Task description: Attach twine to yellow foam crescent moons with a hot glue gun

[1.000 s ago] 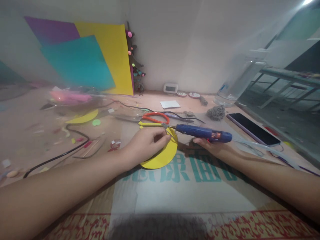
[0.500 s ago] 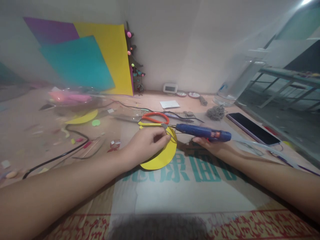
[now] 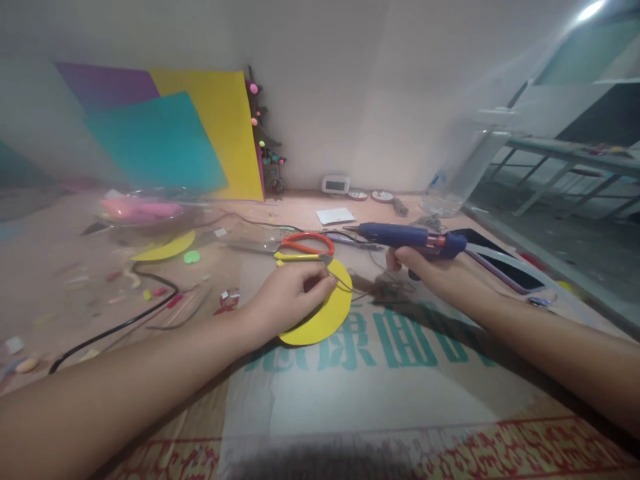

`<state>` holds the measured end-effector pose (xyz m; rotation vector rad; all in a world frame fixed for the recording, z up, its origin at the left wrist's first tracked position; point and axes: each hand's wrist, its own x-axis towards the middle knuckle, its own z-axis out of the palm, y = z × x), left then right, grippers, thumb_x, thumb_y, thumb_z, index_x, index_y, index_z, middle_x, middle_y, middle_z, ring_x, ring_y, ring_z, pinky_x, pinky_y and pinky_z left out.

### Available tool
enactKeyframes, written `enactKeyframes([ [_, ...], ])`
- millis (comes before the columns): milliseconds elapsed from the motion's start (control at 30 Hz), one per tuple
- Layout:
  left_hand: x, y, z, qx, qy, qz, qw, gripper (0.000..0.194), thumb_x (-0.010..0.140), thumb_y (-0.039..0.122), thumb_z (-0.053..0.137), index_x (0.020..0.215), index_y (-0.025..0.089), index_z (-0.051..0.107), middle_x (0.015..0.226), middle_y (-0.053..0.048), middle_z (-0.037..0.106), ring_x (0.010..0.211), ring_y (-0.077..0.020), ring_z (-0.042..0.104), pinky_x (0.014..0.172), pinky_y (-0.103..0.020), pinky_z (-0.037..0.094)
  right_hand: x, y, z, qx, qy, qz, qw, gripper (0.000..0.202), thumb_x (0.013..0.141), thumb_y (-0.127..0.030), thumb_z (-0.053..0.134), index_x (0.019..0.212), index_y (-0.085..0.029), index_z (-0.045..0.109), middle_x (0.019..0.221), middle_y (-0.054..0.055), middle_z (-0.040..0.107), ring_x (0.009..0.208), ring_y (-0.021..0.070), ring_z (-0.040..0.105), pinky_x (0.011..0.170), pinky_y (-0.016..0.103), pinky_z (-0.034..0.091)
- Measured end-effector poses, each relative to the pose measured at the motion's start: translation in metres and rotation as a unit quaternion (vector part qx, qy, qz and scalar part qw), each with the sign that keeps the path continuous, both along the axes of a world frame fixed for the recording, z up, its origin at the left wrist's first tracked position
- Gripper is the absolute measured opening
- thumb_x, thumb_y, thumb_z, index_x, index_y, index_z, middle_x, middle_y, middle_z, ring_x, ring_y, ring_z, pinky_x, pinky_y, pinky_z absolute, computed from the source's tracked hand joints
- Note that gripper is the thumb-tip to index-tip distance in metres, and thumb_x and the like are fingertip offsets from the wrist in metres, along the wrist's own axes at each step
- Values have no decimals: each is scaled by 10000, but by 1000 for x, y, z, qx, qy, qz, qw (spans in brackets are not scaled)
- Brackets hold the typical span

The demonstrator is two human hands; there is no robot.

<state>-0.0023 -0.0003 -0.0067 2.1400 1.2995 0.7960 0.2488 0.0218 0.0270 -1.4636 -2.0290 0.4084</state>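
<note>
My left hand [image 3: 295, 293] is closed at the yellow paper disc [image 3: 330, 313], thumb and forefinger pinched together over it. A grey strand of yarn [image 3: 345, 285] runs from near those fingertips to the right. Just behind the knuckles lies a narrow yellow strip [image 3: 303, 257] with a grey end; its link to the disc is hidden. My right hand [image 3: 425, 263] grips a blue hot glue gun [image 3: 395, 235], its nozzle pointing left, raised and apart from the disc. Orange-handled scissors [image 3: 313, 241] lie behind my left hand.
A phone [image 3: 505, 263] and a clear plastic bottle [image 3: 453, 180] are on the right. Coloured sheets [image 3: 160, 143] lean on the wall behind a bag of pink material [image 3: 145, 208]. A black cord [image 3: 120, 313] and small scraps lie left; a white card [image 3: 335, 216] lies at the back.
The glue gun has moved up and away from the grey end of the yellow strip. My left hand stays at the disc. The camera view has tilted slightly upward.
</note>
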Motion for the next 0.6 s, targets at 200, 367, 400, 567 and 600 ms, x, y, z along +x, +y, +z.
enactKeyframes([
  [200, 1, -1, 1, -22, -14, -4, 1000, 325, 918, 393, 462, 690, 175, 540, 638, 28, 536, 590, -123, 469, 533, -240, 312, 5, 7, 27, -11, 56, 51, 997, 465, 916, -579, 440, 835, -216, 720, 857, 55, 728, 856, 222, 663, 650, 297, 496],
  [367, 1, -2, 1, -20, -15, -2, 1000, 313, 916, 388, 470, 699, 175, 547, 650, 25, 548, 597, -125, 476, 538, -242, 316, -8, 39, 50, -27, 6, -36, 999, 429, 839, -592, 555, 920, -215, 742, 894, 70, 734, 759, 210, 654, 534, 269, 448],
  [400, 1, -2, 0, -20, -14, -3, 1000, 315, 915, 387, 471, 694, 174, 543, 650, 25, 546, 599, -124, 476, 541, -242, 316, -12, 50, 52, -28, -12, -47, 998, 442, 820, -603, 577, 924, -206, 743, 907, 76, 733, 737, 202, 647, 529, 268, 445],
  [567, 1, -1, 0, -25, -7, -1, 1000, 311, 910, 382, 475, 695, 171, 552, 660, 24, 544, 624, -126, 487, 561, -244, 323, -22, 114, 44, -63, -23, 3, 998, 388, 840, -519, 609, 1052, -208, 700, 955, 72, 718, 758, 173, 622, 529, 239, 444],
  [600, 1, 0, 0, -26, -7, 0, 1000, 311, 910, 380, 474, 695, 170, 553, 661, 25, 546, 627, -126, 488, 565, -244, 323, -23, 125, 39, -76, -31, 10, 997, 361, 844, -484, 623, 1065, -207, 695, 945, 67, 712, 750, 163, 616, 539, 234, 445],
])
